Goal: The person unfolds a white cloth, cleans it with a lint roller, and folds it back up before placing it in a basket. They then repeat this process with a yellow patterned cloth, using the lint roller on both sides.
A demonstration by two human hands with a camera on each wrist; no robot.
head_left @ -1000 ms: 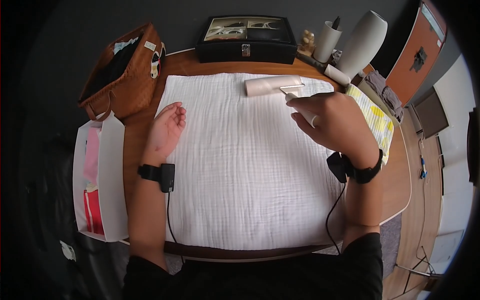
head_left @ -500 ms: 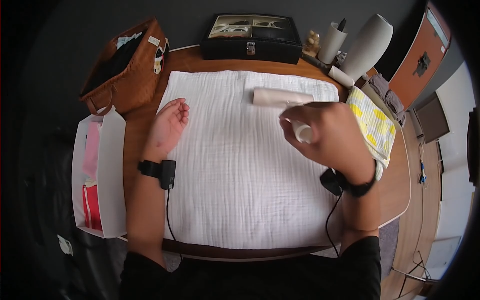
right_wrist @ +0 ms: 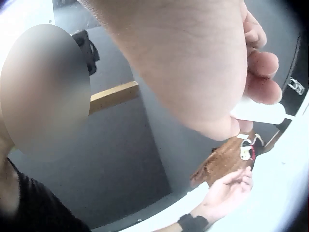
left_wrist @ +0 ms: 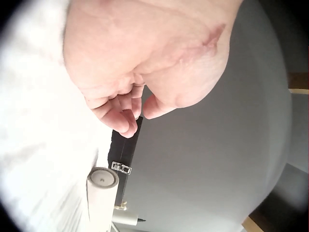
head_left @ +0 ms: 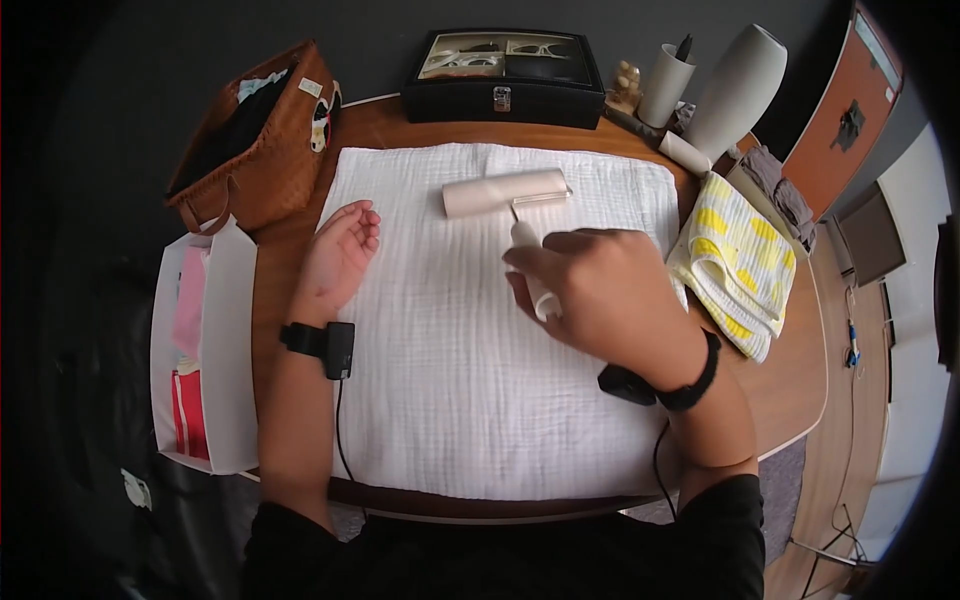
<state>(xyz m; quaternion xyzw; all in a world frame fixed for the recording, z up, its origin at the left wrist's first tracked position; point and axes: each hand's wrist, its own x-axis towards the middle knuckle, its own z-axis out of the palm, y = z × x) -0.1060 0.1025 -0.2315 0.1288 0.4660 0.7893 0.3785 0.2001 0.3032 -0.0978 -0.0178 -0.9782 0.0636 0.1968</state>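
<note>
In the head view my right hand (head_left: 610, 290) grips the white handle of a lint roller (head_left: 500, 193). The roller's pale cylinder lies across the upper part of a white crinkled cloth (head_left: 430, 380) spread over the table. Part of the handle is hidden by my fingers; its white tip shows past them in the right wrist view. My left hand (head_left: 340, 255) rests at the cloth's left edge, palm turned up and fingers loosely curled, holding nothing. From the left wrist, the roller's round end (left_wrist: 103, 178) shows beyond my fingertips.
A brown woven basket (head_left: 270, 150) and a white box (head_left: 228, 350) of folded cloths stand left. A black glasses case (head_left: 500, 105) sits at the back. Right of the cloth are a folded yellow-and-white cloth (head_left: 740, 260), a grey vase (head_left: 740, 85) and a white cup (head_left: 665, 85).
My right hand has moved left and nearer to me, bringing the lint roller leftward over the white cloth. The left hand has stayed in place.
</note>
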